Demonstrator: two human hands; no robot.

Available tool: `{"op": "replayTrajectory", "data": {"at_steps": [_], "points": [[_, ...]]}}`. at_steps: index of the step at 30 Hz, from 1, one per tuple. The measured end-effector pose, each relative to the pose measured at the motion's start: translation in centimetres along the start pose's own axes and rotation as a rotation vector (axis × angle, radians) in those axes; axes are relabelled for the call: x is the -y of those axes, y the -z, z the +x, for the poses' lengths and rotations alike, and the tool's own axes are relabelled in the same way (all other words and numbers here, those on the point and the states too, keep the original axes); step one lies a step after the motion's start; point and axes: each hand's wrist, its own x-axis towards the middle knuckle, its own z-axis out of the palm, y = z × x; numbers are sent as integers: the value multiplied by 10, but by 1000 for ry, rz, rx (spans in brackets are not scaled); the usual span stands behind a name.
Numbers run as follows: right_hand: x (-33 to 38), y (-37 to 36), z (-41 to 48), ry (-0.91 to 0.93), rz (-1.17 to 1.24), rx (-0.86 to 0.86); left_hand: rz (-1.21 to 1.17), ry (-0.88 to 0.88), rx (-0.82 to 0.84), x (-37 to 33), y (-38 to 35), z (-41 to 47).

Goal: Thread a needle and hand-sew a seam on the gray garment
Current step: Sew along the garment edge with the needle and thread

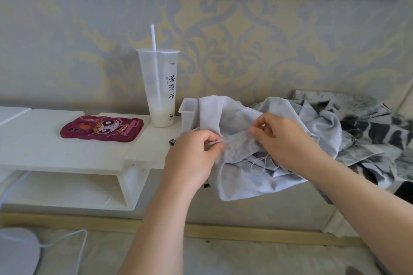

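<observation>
From my remote seat, the white counter [44, 147] fills the left side, running along a patterned wall. The gray garment [241, 176] is bunched at the counter's right end and held up in front of it, with black-and-white patterned fabric [380, 131] heaped just behind it. The left grip [192, 154] pinches a folded edge of the garment between thumb and fingers. The right grip [288, 138] is curled and pinching the same cloth near its top; I cannot tell whether it holds a needle. A tall plastic cup [159, 89] with a straw stands beside a red phone case [101, 128]. Loose thread [257, 163] dangles between my hands.
</observation>
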Motion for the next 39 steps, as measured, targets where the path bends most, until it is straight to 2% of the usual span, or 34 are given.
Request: {"op": "replayTrajectory", "data": {"at_steps": [3, 6, 8, 16, 21, 39], "points": [[14, 8, -9, 49, 138, -32, -114, 37, 24, 5, 5, 2], [31, 6, -18, 204, 73, 1, -170, 43, 44, 5, 8, 2], [35, -1, -20, 233, 97, 53, -196, 54, 58, 4, 9, 2], [23, -24, -22, 178, 322, 114, -237, 111, 68, 3, 12, 1], [22, -28, -21, 192, 348, 200, -241, 126, 70, 3, 12, 0], [18, -31, -19, 110, 386, 221, -203, 102, 17, -1, 10, -2]]}}
